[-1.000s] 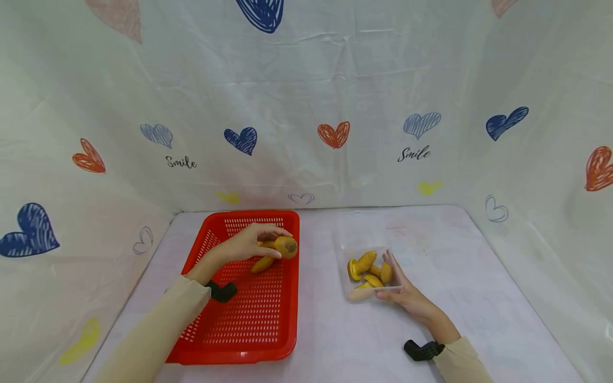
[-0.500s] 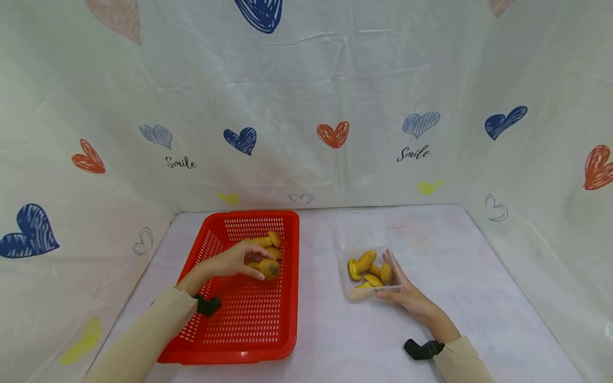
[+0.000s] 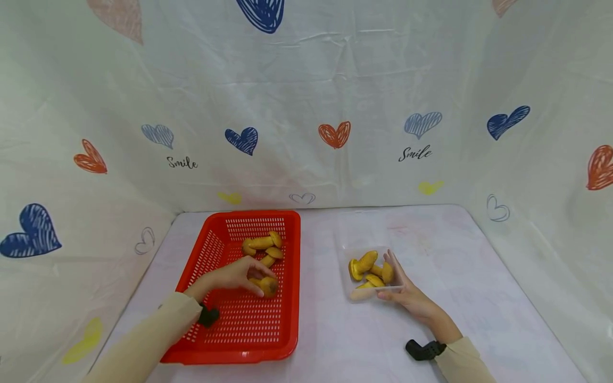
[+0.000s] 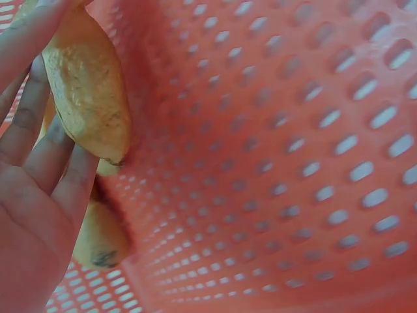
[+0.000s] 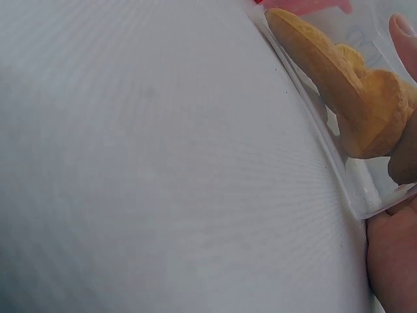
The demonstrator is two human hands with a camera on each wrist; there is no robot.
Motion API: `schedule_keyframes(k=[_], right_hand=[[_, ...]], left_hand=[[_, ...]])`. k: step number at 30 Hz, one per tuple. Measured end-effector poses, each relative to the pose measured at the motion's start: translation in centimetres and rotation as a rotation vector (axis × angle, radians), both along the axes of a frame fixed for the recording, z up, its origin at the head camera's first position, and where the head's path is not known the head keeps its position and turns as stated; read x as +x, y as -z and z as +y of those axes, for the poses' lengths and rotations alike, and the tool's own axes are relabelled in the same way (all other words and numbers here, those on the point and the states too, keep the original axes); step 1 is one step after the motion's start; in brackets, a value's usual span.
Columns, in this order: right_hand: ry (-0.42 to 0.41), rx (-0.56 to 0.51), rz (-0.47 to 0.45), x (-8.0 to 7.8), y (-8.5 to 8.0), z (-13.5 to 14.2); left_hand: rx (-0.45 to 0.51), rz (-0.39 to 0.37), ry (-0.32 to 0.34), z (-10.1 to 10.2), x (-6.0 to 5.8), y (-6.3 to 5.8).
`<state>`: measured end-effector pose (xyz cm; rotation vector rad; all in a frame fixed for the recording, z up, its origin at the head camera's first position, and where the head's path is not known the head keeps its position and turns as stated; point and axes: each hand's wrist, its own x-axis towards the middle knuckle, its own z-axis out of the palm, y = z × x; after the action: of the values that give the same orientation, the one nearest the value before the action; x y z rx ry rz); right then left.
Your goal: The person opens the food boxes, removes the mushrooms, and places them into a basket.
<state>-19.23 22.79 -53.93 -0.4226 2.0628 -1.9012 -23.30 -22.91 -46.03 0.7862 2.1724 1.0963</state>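
Inside red basket (image 3: 239, 332), mushroom (image 3: 271, 288) grasped by fingers of left hand (image 3: 235, 274) (others (image 3: 262, 243) beyond), outside, box (image 3: 351, 252) of mushrooms (image 3: 367, 260) clasped by right hand (image 3: 404, 291).

Yellow mushrooms (image 3: 262, 242) in red basket (image 3: 241, 324)

Soft, even light left a small glint on the red basket (image 3: 245, 355) in the head view. The left wrist view looked hazy; the right wrist view's tabletop (image 5: 163, 169) was blurred, darkest at lower left.
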Motion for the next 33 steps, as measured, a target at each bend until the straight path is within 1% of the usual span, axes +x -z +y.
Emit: schedule_keyframes(k=[4,7,11,14,16,18,21,24,26,27,29,31,33], right_hand=[[-0.003,0.000,-0.002,0.0,0.0,0.0],[-0.002,0.002,-0.005,0.0,0.0,0.0],[-0.001,0.002,0.002,0.0,0.0,0.0],[0.000,0.004,0.002,0.0,0.0,0.0],[0.002,0.003,-0.004,0.0,0.0,0.0],[0.004,0.001,-0.008,0.0,0.0,0.0],[0.006,0.003,-0.007,0.0,0.0,0.0],[0.005,0.007,-0.005,0.0,0.0,0.0],[0.004,0.009,-0.004,0.0,0.0,0.0],[0.002,0.009,-0.003,0.0,0.0,0.0],[-0.004,0.007,0.004,-0.1,0.1,0.0],[-0.006,0.001,0.007,-0.1,0.1,0.0],[-0.009,-0.005,0.010,-0.1,0.2,0.1]], left_hand=[[-0.004,0.000,0.003,0.1,0.1,0.7],[0.003,-0.002,0.000,0.1,0.1,0.9],[0.030,-0.025,-0.002,0.1,0.0,0.7],[0.061,-0.044,-0.008,-0.1,-0.5,0.2],[0.081,-0.045,-0.009,-0.2,-0.9,-0.4],[0.100,-0.024,-0.005,-0.2,-1.4,-1.2],[0.131,0.008,-0.003,0.3,-2.2,-2.7],[0.155,0.036,-0.005,1.1,-3.1,-4.4],[0.159,0.061,-0.004,2.0,-3.5,-5.4],[0.146,0.082,-0.008,2.5,-3.7,-5.9],[0.134,0.106,-0.011,3.6,-4.1,-6.7],[0.129,0.114,-0.012,4.9,-4.4,-7.2],[0.139,0.110,-0.012,6.3,-4.6,-7.4]])
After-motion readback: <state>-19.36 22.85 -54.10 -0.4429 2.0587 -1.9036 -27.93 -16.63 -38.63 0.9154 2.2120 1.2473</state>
